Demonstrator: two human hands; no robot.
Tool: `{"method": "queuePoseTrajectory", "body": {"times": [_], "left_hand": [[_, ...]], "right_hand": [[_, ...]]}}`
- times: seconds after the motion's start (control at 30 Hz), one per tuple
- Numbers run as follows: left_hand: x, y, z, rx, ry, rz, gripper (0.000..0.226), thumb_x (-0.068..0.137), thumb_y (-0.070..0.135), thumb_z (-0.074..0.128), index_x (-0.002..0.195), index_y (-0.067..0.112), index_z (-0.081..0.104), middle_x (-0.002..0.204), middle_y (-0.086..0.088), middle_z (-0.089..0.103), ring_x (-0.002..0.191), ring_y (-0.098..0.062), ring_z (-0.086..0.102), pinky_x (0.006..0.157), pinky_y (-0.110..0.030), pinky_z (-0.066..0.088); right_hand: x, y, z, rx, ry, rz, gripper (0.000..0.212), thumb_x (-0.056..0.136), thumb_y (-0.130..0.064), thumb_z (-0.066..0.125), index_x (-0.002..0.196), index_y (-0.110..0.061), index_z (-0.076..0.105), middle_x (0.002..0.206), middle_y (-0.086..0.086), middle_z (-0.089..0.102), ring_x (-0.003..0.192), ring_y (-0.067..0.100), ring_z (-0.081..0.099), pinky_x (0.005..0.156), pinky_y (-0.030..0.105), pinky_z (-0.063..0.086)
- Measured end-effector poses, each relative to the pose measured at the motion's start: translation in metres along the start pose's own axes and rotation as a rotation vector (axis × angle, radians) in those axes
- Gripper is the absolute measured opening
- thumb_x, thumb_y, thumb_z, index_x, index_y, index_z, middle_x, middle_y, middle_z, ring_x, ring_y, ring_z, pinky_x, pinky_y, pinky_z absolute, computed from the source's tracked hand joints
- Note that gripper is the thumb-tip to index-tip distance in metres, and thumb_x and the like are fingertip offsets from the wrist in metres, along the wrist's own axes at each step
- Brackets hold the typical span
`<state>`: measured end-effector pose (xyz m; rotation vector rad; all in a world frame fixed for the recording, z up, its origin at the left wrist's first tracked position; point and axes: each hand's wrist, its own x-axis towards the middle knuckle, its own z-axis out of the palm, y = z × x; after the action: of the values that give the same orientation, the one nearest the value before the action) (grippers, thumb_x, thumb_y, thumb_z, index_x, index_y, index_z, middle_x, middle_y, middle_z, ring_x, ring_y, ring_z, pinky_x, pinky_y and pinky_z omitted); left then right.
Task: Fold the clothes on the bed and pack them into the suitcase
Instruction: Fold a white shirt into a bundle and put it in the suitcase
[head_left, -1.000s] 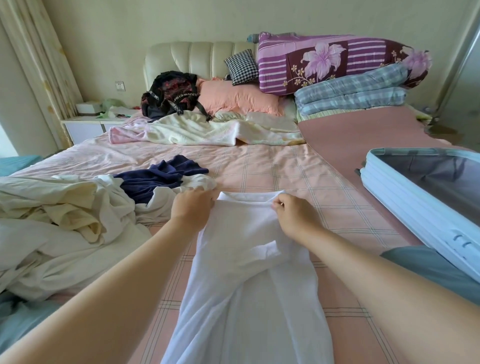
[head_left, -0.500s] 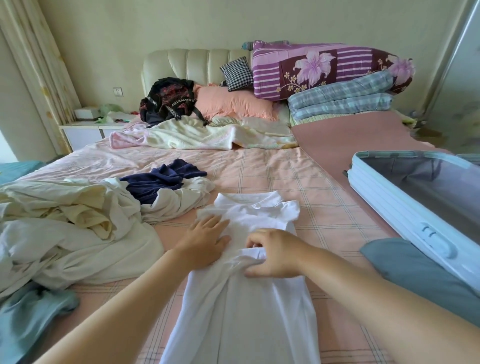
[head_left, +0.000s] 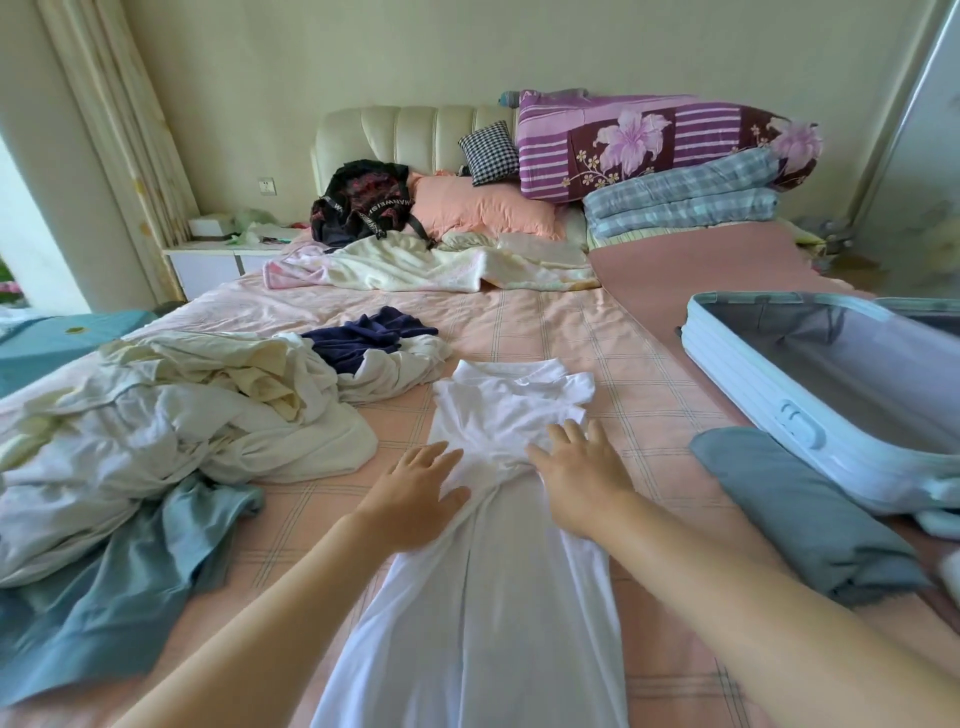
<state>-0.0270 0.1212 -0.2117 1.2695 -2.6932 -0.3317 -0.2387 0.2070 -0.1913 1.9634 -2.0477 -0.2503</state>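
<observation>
1. Nearest the camera, the white shirt (head_left: 483, 582) lies lengthwise on the bed (head_left: 649, 415). Its sides are folded in to a narrow strip, with the collar at the far end.
2. The left hand (head_left: 415, 499) and right hand (head_left: 576, 478) lie flat on the shirt's chest. The fingers are straight and spread, pressing the cloth and gripping nothing.
3. The step in hand appears to be smoothing the long fold of 1 shirt. Packing seems barely begun, as the part of the suitcase in view looks empty.
4. The next move likely calls for taking 1 end of the strip and doubling it over. The tucked sleeves must stay in, since thin cloth may slide on the sheet.
5. To the left lie a teal garment (head_left: 119, 582) and a heap of cream and white clothes (head_left: 182, 415), with a navy garment (head_left: 369, 338) behind. All are unfolded and near the shirt.
6. To the right, a grey-blue garment (head_left: 795, 509) lies bundled just beside the open pale blue suitcase (head_left: 753, 395), which sits on the bed.
7. Further off are a rumpled blanket (head_left: 415, 265), a black backpack (head_left: 363, 205), a pink pillow (head_left: 483, 208) and stacked quilts (head_left: 649, 140), all by a cream headboard (head_left: 405, 135). A white nightstand (head_left: 218, 265) and a curtain (head_left: 119, 130) stand at the left.
</observation>
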Motion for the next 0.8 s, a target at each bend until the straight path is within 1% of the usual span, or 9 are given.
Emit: {"method": "queuePoseTrajectory", "body": {"times": [0.17, 0.27, 0.37, 0.43, 0.53, 0.6, 0.7, 0.73, 0.8], "left_hand": [[-0.064, 0.005, -0.009, -0.093, -0.024, -0.124, 0.051, 0.094, 0.052, 0.052, 0.134, 0.022, 0.046, 0.129, -0.002, 0.05, 0.116, -0.022, 0.051, 0.099, -0.037, 0.044], [-0.103, 0.01, -0.013, -0.089, -0.072, -0.228, 0.046, 0.089, 0.051, 0.058, 0.121, 0.019, 0.048, 0.11, 0.002, 0.053, 0.096, -0.02, 0.055, 0.082, -0.033, 0.047], [-0.134, 0.013, -0.017, -0.017, -0.134, -0.291, 0.04, 0.084, 0.048, 0.06, 0.109, 0.018, 0.055, 0.102, 0.003, 0.056, 0.09, -0.02, 0.056, 0.072, -0.031, 0.043], [-0.151, 0.014, -0.018, 0.042, -0.193, -0.308, 0.045, 0.083, 0.054, 0.059, 0.105, 0.014, 0.061, 0.098, 0.0, 0.059, 0.088, -0.021, 0.058, 0.07, -0.03, 0.042], [-0.176, 0.014, -0.018, -0.012, -0.209, -0.355, 0.047, 0.083, 0.059, 0.06, 0.092, 0.013, 0.067, 0.089, 0.0, 0.062, 0.078, -0.018, 0.057, 0.066, -0.028, 0.042], [-0.193, 0.014, -0.022, -0.079, -0.192, -0.349, 0.04, 0.081, 0.055, 0.064, 0.075, 0.016, 0.064, 0.075, 0.003, 0.059, 0.066, -0.014, 0.053, 0.058, -0.027, 0.039], [-0.214, 0.019, -0.028, -0.217, -0.13, -0.29, 0.035, 0.086, 0.045, 0.064, 0.069, 0.015, 0.059, 0.068, 0.004, 0.055, 0.06, -0.012, 0.048, 0.056, -0.026, 0.036], [-0.218, 0.023, -0.029, -0.267, -0.086, -0.263, 0.035, 0.088, 0.044, 0.062, 0.074, 0.012, 0.061, 0.071, 0.002, 0.057, 0.062, -0.013, 0.05, 0.059, -0.028, 0.039], [-0.226, 0.034, -0.032, -0.329, 0.002, -0.199, 0.039, 0.089, 0.046, 0.061, 0.085, 0.007, 0.061, 0.078, -0.001, 0.061, 0.066, -0.017, 0.055, 0.065, -0.034, 0.047]], "right_hand": [[-0.057, -0.066, -0.016, 0.454, -0.047, -0.033, 0.056, 0.098, -0.04, 0.044, 0.15, -0.023, 0.034, 0.155, 0.008, 0.031, 0.143, 0.029, 0.029, 0.115, 0.043, 0.025], [-0.092, -0.099, -0.012, 0.461, -0.071, -0.011, 0.062, 0.1, -0.048, 0.038, 0.154, -0.02, 0.025, 0.162, 0.011, 0.018, 0.148, 0.029, 0.019, 0.117, 0.046, 0.022], [-0.115, -0.117, 0.001, 0.427, -0.097, -0.037, 0.064, 0.101, -0.051, 0.025, 0.158, -0.022, 0.015, 0.166, 0.009, 0.007, 0.153, 0.028, 0.006, 0.122, 0.047, 0.011], [-0.124, -0.124, 0.008, 0.382, -0.052, -0.026, 0.073, 0.093, -0.054, 0.009, 0.157, -0.022, 0.02, 0.164, 0.011, 0.016, 0.152, 0.03, 0.013, 0.121, 0.049, 0.016], [-0.14, -0.133, 0.007, 0.428, 0.095, -0.022, 0.072, 0.087, -0.055, 0.02, 0.144, -0.02, 0.046, 0.152, 0.014, 0.04, 0.141, 0.034, 0.038, 0.111, 0.049, 0.034], [-0.155, -0.144, 0.007, 0.438, 0.044, -0.11, 0.079, 0.083, -0.062, 0.02, 0.15, -0.023, 0.036, 0.16, 0.014, 0.027, 0.148, 0.033, 0.025, 0.116, 0.051, 0.026], [-0.18, -0.161, 0.01, 0.416, -0.108, -0.164, 0.087, 0.085, -0.068, 0.015, 0.16, -0.027, 0.0, 0.167, 0.007, -0.014, 0.153, 0.028, -0.015, 0.123, 0.048, -0.006], [-0.183, -0.163, 0.011, 0.468, -0.112, -0.151, 0.081, 0.092, -0.064, 0.021, 0.16, -0.028, -0.001, 0.167, 0.005, -0.016, 0.153, 0.026, -0.017, 0.123, 0.046, -0.009], [-0.186, -0.16, 0.007, 0.681, -0.075, -0.113, 0.068, 0.1, -0.047, 0.042, 0.16, -0.026, 0.017, 0.168, 0.003, 0.004, 0.155, 0.023, -0.001, 0.125, 0.038, -0.001]]}}
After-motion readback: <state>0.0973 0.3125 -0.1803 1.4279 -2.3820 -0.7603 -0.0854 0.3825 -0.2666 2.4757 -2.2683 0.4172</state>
